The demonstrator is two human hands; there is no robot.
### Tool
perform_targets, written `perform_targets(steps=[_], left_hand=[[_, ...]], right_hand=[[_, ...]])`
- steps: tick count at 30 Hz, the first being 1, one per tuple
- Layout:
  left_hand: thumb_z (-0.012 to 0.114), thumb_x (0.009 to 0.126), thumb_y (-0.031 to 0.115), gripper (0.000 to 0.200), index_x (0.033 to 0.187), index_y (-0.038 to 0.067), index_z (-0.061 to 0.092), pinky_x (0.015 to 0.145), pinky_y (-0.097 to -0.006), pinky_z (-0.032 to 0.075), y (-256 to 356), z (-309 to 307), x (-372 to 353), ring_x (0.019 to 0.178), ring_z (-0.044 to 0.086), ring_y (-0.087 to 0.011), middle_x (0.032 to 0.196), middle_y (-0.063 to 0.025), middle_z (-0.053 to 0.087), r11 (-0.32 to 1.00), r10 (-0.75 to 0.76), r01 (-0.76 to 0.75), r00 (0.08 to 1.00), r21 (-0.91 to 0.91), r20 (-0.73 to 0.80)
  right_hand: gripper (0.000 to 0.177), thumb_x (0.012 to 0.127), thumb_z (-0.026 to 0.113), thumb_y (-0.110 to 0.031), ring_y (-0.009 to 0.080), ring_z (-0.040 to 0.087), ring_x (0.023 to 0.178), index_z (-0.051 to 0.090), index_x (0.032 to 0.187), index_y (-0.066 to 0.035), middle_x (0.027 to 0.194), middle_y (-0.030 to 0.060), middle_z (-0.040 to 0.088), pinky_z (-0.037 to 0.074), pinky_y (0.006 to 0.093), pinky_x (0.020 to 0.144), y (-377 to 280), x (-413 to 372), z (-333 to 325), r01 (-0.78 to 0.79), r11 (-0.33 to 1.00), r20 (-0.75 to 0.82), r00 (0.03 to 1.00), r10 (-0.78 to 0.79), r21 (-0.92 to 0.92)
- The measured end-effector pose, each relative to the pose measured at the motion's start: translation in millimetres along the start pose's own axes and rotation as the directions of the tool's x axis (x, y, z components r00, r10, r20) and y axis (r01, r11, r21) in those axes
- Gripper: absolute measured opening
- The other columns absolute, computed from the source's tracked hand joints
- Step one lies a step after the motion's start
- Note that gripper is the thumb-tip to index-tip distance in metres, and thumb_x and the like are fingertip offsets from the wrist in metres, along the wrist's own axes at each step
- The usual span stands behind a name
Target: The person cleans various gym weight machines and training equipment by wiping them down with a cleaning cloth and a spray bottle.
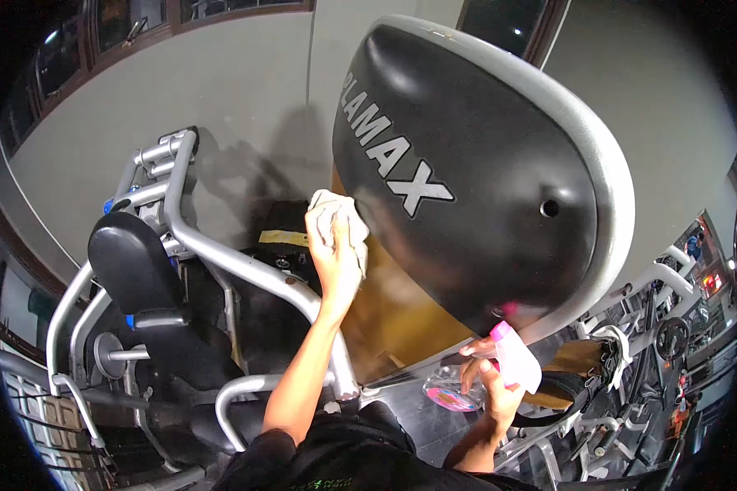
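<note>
My left hand is closed round a crumpled white cloth, held at the left edge of a large black machine cover with silver lettering and a silver rim. Below and to the right, my right hand grips a spray bottle with a pink and white head and a clear body. The bottle is near the lower end of the cover. A brown-yellow panel shows below the cover, between my hands.
At the left stands an exercise machine with a silver frame and a black padded seat back. More gym equipment fills the lower right. A grey wall with windows rises behind.
</note>
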State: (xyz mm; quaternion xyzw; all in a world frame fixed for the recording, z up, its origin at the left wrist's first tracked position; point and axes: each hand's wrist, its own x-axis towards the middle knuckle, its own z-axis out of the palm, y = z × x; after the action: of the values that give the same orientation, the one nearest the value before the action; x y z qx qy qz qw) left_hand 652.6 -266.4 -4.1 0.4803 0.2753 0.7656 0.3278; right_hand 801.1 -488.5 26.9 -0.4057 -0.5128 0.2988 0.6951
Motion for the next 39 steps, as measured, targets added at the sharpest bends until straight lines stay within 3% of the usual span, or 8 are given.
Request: perform_targets(steps=[4, 6, 12, 22, 28, 32, 38, 39], left_hand=[[0.049, 0.096, 0.013, 0.014, 0.106, 0.005, 0.051, 0.091, -0.0285, 0.039, 11.6, 13.6, 15.9, 0.097, 0.050, -0.0146, 0.103, -0.0056, 0.052, 1.000, 0.006, -0.010, 0.994, -0.027, -0.113], [0.054, 0.093, 0.013, 0.017, 0.106, 0.002, 0.050, 0.088, -0.0311, 0.042, 25.3, 19.6, 19.4, 0.096, 0.052, -0.0174, 0.102, -0.0082, 0.054, 0.939, 0.265, -0.277, 0.961, 0.203, 0.085], [0.062, 0.084, 0.017, 0.026, 0.104, 0.002, 0.053, 0.094, -0.0449, 0.040, 47.2, 16.0, -52.1, 0.100, 0.056, -0.0343, 0.101, -0.0164, 0.058, 0.889, 0.444, -0.455, 0.834, -0.047, 0.328], [0.062, 0.079, 0.006, 0.028, 0.106, 0.002, 0.053, 0.092, -0.0403, 0.042, 43.2, 4.1, -1.7, 0.096, 0.057, -0.0303, 0.098, -0.0131, 0.059, 0.953, 0.181, -0.241, 0.940, 0.184, 0.290], [0.081, 0.063, 0.012, 0.047, 0.104, 0.015, 0.058, 0.066, -0.0384, 0.055, 61.3, 4.6, -19.7, 0.080, 0.066, -0.0320, 0.103, -0.0151, 0.061, 0.746, 0.540, -0.666, 0.610, 0.005, 0.580], [0.074, 0.072, 0.012, 0.035, 0.102, 0.009, 0.057, 0.082, -0.0456, 0.050, 62.2, 19.8, 5.4, 0.093, 0.061, -0.0358, 0.097, -0.0131, 0.062, 0.696, 0.628, -0.704, 0.503, -0.140, 0.593], [0.066, 0.079, 0.007, 0.025, 0.103, 0.004, 0.059, 0.087, -0.0385, 0.045, 127.3, 86.0, 55.6, 0.097, 0.058, -0.0348, 0.099, -0.0154, 0.061, 0.796, 0.578, -0.600, 0.707, -0.087, 0.408], [0.071, 0.077, 0.015, 0.030, 0.104, 0.009, 0.058, 0.065, -0.0391, 0.052, 134.5, 92.5, 54.4, 0.080, 0.062, -0.0354, 0.104, -0.0182, 0.056, 0.719, 0.640, -0.694, 0.636, -0.043, 0.432]], right_hand=[[0.024, 0.080, 0.055, 0.007, 0.0203, 0.059, 0.047, 0.053, 0.103, 0.014, 0.088, 0.0254, 0.065, 0.048, 0.0290, 0.045, -1.7, -0.4, 1.3, -0.037, 0.999, -0.008, 0.999, 0.037, 0.030], [0.024, 0.080, 0.053, 0.007, 0.0199, 0.059, 0.048, 0.053, 0.102, 0.013, 0.088, 0.0250, 0.065, 0.048, 0.0285, 0.046, -2.5, 0.1, -1.8, -0.043, 0.999, 0.016, 0.999, 0.043, -0.003], [0.022, 0.079, 0.053, 0.008, 0.0188, 0.060, 0.049, 0.054, 0.100, 0.013, 0.088, 0.0234, 0.066, 0.048, 0.0279, 0.047, -3.7, 1.6, 3.1, -0.007, 0.999, 0.013, 1.000, 0.007, -0.049], [0.024, 0.080, 0.054, 0.007, 0.0190, 0.060, 0.050, 0.053, 0.103, 0.012, 0.089, 0.0229, 0.065, 0.049, 0.0290, 0.048, -6.6, 2.1, 4.7, -0.037, 0.999, 0.011, 0.999, 0.037, 0.000], [0.023, 0.081, 0.052, 0.009, 0.0193, 0.060, 0.050, 0.054, 0.103, 0.010, 0.089, 0.0219, 0.065, 0.050, 0.0283, 0.046, -3.1, 3.0, 2.1, -0.024, 0.999, 0.040, 0.999, 0.023, 0.024], [0.022, 0.081, 0.052, 0.009, 0.0184, 0.060, 0.051, 0.054, 0.102, 0.009, 0.088, 0.0208, 0.065, 0.049, 0.0285, 0.047, -0.4, 2.3, 1.7, -0.008, 0.999, 0.035, 0.999, 0.006, 0.045], [0.022, 0.081, 0.054, 0.008, 0.0167, 0.060, 0.052, 0.054, 0.102, 0.009, 0.086, 0.0178, 0.065, 0.049, 0.0266, 0.048, 11.6, -2.0, 12.0, 0.081, 0.995, -0.014, 0.997, -0.082, -0.059], [0.021, 0.081, 0.054, 0.008, 0.0163, 0.061, 0.052, 0.055, 0.102, 0.009, 0.086, 0.0178, 0.065, 0.049, 0.0261, 0.048, 11.5, -2.5, 13.1, 0.100, 0.992, -0.016, 0.995, -0.102, -0.082]])
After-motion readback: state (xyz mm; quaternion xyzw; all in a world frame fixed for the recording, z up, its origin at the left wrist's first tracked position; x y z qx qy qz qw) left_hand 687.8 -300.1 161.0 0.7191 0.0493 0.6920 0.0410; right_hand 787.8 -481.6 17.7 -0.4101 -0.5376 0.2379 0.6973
